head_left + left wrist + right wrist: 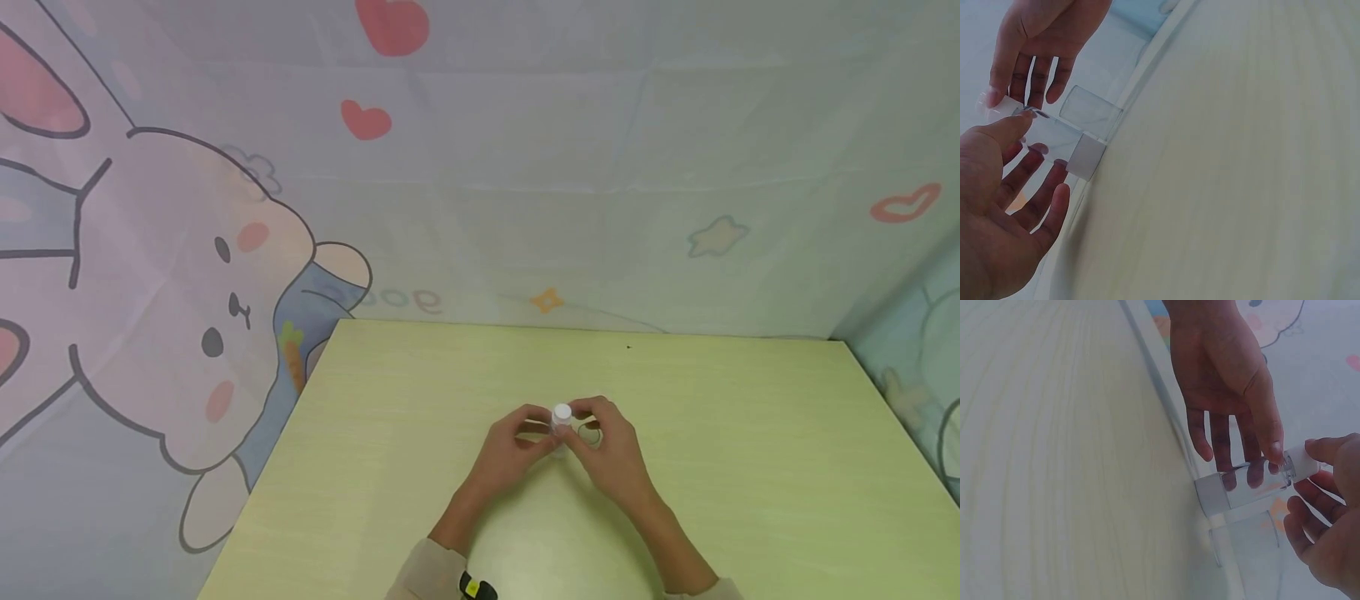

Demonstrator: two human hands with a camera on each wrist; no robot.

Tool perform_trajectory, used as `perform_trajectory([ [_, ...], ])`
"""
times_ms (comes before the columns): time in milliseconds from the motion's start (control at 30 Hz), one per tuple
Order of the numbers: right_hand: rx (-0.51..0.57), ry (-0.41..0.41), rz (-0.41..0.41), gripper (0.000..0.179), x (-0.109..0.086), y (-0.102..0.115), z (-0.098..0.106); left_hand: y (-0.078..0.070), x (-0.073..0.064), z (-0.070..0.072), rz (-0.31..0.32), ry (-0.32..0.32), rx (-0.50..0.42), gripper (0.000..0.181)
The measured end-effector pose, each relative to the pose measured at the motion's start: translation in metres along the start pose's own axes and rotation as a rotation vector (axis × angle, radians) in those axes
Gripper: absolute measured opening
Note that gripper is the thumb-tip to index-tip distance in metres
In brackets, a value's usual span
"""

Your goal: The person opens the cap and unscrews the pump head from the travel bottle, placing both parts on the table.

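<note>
A small clear bottle with a white bottom section stands upright on the table between both hands. My left hand holds its clear body, thumb on the near side and fingers round the far side. At the top, my right hand pinches the white cap between thumb and fingers. The cap sits at the bottle's neck. Close beside the bottle, on the right hand's side, stands a clear open cylinder like a small cup, partly hidden by the right hand in the head view.
The pale wooden table stretches out on both sides of the hands. Behind it hangs a cloth backdrop printed with a rabbit and hearts. A tiny dark speck lies near the table's back edge.
</note>
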State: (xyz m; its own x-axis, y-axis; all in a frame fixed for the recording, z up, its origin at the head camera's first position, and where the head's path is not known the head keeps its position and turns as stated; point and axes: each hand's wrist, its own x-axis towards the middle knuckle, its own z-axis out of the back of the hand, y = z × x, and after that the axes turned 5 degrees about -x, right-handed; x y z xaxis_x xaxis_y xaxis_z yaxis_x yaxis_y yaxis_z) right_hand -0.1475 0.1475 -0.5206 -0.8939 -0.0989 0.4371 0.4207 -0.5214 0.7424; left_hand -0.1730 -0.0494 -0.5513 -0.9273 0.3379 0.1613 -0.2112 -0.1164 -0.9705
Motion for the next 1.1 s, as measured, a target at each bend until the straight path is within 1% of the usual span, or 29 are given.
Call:
perform_trajectory([
  [100,-0.002,-0.001,0.005,0.026,0.0005,0.0001,-0.0006,-0.0009,-0.0008,0.0003,-0.007,-0.007,-0.006,0.025],
  [267,0.005,0.020,0.017,0.027,0.0004,0.0014,0.0012,0.0012,-0.0006,0.0009,-0.010,-0.012,-0.007,0.026],
  [467,-0.017,0.039,0.036,0.028,0.0002,0.0019,0.0035,0.0028,0.0002,0.0007,-0.011,-0.005,-0.009,0.026],
  [600,-0.020,0.033,0.045,0.028,0.0000,0.0024,0.0033,0.0027,-0.0005,0.0012,-0.010,-0.001,-0.014,0.027],
  [767,-0.001,0.021,0.002,0.028,-0.0002,0.0039,0.0013,0.0035,-0.0007,0.0019,-0.003,0.002,-0.007,0.026],
  [933,0.011,0.034,-0.050,0.033,-0.0006,0.0060,0.0002,0.0040,-0.0014,0.0023,0.004,-0.003,-0.002,0.027],
  [1100,0.004,0.036,-0.070,0.034,-0.0011,0.0058,-0.0003,0.0040,-0.0019,0.0019,0.010,-0.002,-0.007,0.026],
])
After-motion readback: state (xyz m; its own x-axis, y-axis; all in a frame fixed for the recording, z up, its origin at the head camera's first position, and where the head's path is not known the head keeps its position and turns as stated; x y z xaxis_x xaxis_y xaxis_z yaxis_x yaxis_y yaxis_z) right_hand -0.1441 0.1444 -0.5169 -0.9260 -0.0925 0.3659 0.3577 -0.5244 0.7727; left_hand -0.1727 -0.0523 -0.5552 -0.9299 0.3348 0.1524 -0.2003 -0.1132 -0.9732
